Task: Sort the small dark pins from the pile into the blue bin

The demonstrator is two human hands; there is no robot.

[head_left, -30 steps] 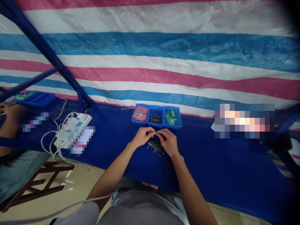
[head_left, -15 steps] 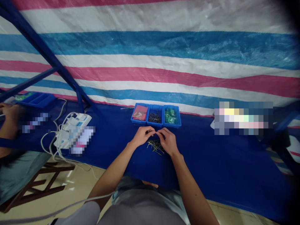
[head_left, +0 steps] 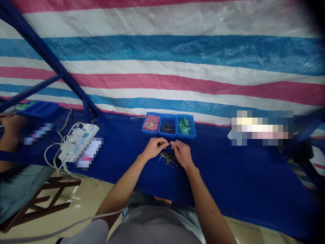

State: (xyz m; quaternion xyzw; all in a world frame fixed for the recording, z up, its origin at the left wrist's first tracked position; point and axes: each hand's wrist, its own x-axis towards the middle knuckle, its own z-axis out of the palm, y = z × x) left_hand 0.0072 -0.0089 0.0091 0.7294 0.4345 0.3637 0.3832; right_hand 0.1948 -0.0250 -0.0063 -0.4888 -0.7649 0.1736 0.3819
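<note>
Between the pinching fingers of the left hand [head_left: 153, 148] and right hand [head_left: 183, 154], a tiny indistinct piece [head_left: 170, 144] seems held, best steadied lightly. Just bodyward of the fingers, slender brass-coloured rods [head_left: 168, 158] are loosely piled.

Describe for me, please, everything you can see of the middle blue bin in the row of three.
The middle bin is small, open-topped and roughly rectangular, with low walls that look like plastic. It sits upright on the blue table, close between the left bin and the right bin. Inside lies a tangled heap of thin, dark, metallic-looking pieces, too small to identify. Neither the left hand nor the right hand touches it.
</note>
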